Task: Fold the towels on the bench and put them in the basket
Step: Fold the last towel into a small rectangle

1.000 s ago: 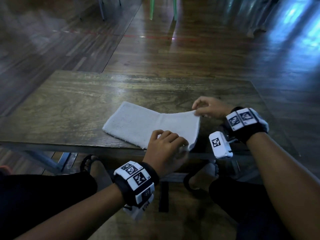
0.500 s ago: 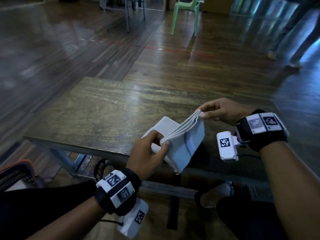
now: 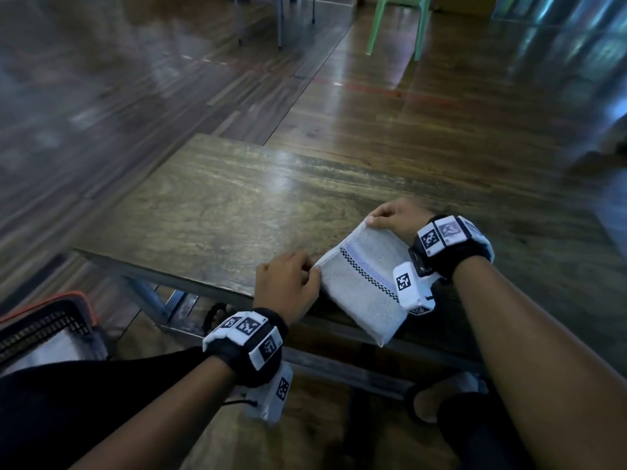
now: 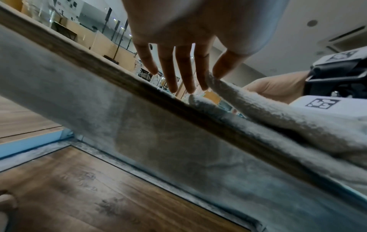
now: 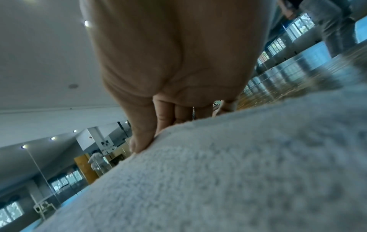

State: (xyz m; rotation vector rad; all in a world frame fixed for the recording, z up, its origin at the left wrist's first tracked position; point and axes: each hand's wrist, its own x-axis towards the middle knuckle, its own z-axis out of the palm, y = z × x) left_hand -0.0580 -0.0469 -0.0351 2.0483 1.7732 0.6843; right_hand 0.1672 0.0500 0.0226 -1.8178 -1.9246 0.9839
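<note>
A: Where is the towel?

B: Folded small, on the near edge of the wooden bench, one corner hanging over.

A: And the hands?

B: The left hand pinches its left corner between thumb and forefinger. The right hand seems to nip the far corner, fingers curled.

A: The basket?

B: On the floor, far left.
</note>
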